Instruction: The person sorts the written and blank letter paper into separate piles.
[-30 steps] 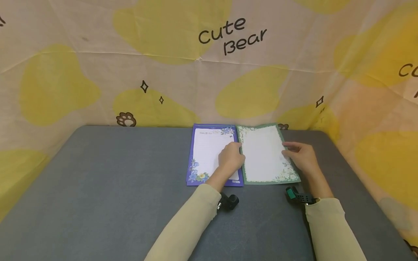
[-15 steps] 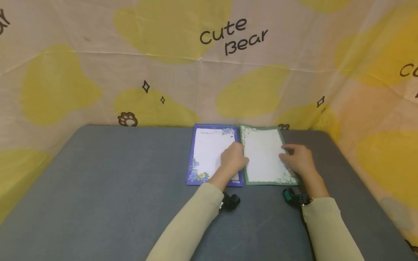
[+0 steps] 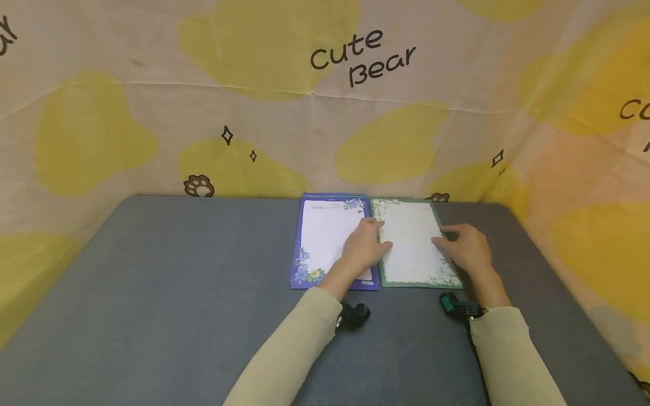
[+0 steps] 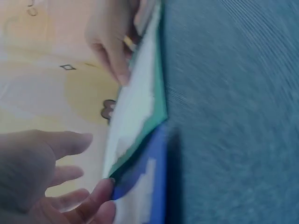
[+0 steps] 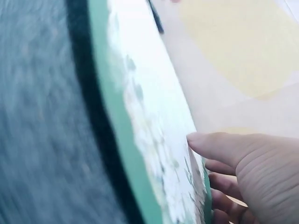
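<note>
A sheet of letter paper with a green floral border (image 3: 408, 242) lies flat beside purple-bordered letter paper (image 3: 322, 237) on the grey table. My right hand (image 3: 469, 248) pinches the green sheet at its right edge; in the right wrist view the thumb rests on top and the other fingers curl at the edge. My left hand (image 3: 361, 245) is over the purple paper's right side. Its thumb stands away, and in the left wrist view a fingertip (image 4: 106, 186) touches the green sheet's near corner, where that sheet overlaps the purple one.
The grey table (image 3: 203, 304) extends left and toward the front. Behind it hangs a cream and yellow printed cloth (image 3: 274, 124). Black wrist cameras sit at both wrists, the left camera (image 3: 355, 316) and the right camera (image 3: 459, 307).
The green sheet has shifted slightly left, and its top edge has flattened. My right hand has moved a little left along with it. My left thumb has spread away from the fingers.
</note>
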Motion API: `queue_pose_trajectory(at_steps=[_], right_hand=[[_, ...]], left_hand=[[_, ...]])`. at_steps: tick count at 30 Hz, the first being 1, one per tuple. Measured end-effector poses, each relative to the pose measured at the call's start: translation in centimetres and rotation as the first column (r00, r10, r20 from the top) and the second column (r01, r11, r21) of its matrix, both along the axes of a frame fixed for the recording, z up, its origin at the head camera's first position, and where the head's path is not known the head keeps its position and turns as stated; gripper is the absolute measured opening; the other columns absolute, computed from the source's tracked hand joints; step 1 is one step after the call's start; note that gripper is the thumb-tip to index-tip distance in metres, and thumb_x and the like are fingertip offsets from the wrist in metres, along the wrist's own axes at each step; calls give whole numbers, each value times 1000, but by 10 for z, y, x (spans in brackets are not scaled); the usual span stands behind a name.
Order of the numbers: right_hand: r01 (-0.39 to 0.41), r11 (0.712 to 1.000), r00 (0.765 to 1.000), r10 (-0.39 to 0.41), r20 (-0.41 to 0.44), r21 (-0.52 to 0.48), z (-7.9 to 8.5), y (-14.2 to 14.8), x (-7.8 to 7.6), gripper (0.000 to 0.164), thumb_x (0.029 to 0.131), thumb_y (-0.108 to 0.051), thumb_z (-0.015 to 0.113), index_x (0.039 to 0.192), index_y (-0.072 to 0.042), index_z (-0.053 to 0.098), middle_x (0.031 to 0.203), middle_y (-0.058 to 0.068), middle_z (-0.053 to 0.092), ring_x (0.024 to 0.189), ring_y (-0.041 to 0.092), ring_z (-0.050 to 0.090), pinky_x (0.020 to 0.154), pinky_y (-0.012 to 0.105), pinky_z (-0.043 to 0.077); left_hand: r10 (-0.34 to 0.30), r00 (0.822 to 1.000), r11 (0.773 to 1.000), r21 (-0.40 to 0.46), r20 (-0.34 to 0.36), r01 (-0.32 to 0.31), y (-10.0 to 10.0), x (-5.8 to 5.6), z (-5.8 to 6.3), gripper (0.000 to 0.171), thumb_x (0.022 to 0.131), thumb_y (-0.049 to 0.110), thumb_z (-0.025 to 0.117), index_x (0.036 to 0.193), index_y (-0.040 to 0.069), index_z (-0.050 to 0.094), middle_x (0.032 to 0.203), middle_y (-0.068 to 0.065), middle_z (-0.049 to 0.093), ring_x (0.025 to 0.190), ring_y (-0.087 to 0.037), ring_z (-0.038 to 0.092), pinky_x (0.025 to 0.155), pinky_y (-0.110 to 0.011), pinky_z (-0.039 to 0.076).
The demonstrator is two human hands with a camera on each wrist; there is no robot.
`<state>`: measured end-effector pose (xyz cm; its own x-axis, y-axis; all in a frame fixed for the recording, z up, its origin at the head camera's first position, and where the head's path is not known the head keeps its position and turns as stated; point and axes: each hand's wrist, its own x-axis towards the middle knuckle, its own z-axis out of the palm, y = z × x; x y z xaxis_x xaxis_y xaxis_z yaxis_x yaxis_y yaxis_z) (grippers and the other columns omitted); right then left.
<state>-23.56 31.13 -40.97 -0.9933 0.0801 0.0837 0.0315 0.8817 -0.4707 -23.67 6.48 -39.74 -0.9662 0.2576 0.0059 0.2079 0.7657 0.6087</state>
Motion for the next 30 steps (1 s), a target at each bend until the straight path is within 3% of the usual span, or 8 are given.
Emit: queue_pose_trajectory(at_steps=[3, 7, 12, 14, 19, 26, 30], right_hand=[[17, 1000, 997, -18, -70, -17, -7, -1, 1, 45, 94, -34, 69, 126, -3, 69, 133, 30, 59, 106, 47, 61, 72, 51, 52], [39, 999, 986, -43, -160, -31, -14, -3, 2, 37, 94, -31, 69, 119, -4, 73, 127, 28, 63, 85, 36, 63, 57, 33, 44], [55, 998, 975, -63, -215, -39, -18, -3, 2, 32, 94, -28, 70, 115, -4, 75, 125, 26, 65, 83, 34, 64, 56, 30, 41], [59, 997, 969, -67, -237, -43, -20, -2, 1, 31, 94, -27, 70, 113, -4, 76, 124, 25, 66, 82, 34, 64, 57, 30, 41], [70, 996, 960, -82, -268, -52, -22, 1, 0, 28, 93, -26, 72, 109, -4, 77, 121, 24, 69, 80, 33, 64, 57, 28, 39], [78, 995, 963, -92, -252, -65, -24, 3, -1, 29, 93, -29, 72, 109, -5, 78, 121, 23, 69, 81, 32, 63, 58, 29, 39], [70, 995, 967, -85, -241, -71, -23, 1, 0, 30, 93, -30, 71, 109, -5, 77, 120, 24, 68, 81, 32, 63, 59, 29, 39]], left_hand=[[-29, 1000, 997, 73, -10, 29, -5, 3, 4, 50, 98, 30, 65, 144, 13, 57, 155, -12, 48, 143, -28, 48, 117, -42, 42], [-71, 997, 990, 121, -10, 72, -16, 8, 9, 45, 99, 29, 64, 141, 13, 60, 153, -11, 51, 142, -28, 49, 116, -43, 43], [-96, 995, 986, 138, -8, 96, -38, 12, 13, 43, 99, 29, 64, 139, 13, 62, 146, -9, 58, 109, -22, 66, 94, -38, 55], [-83, 996, 990, 113, -19, 84, -49, 12, 13, 42, 99, 30, 64, 138, 14, 63, 143, -7, 61, 99, -20, 67, 87, -37, 56], [-30, 999, 996, 77, -35, 33, -82, 12, 15, 40, 99, 29, 63, 136, 14, 64, 139, -7, 64, 109, -24, 68, 94, -43, 56], [36, 999, 994, 101, -18, -34, -126, 9, 15, 41, 99, 29, 64, 137, 14, 64, 131, -8, 69, 101, -22, 69, 85, -41, 56], [77, 996, 990, 123, -51, -71, -150, 7, 7, 39, 98, 27, 66, 134, 12, 66, 114, -11, 71, 96, -23, 64, 83, -40, 54]])
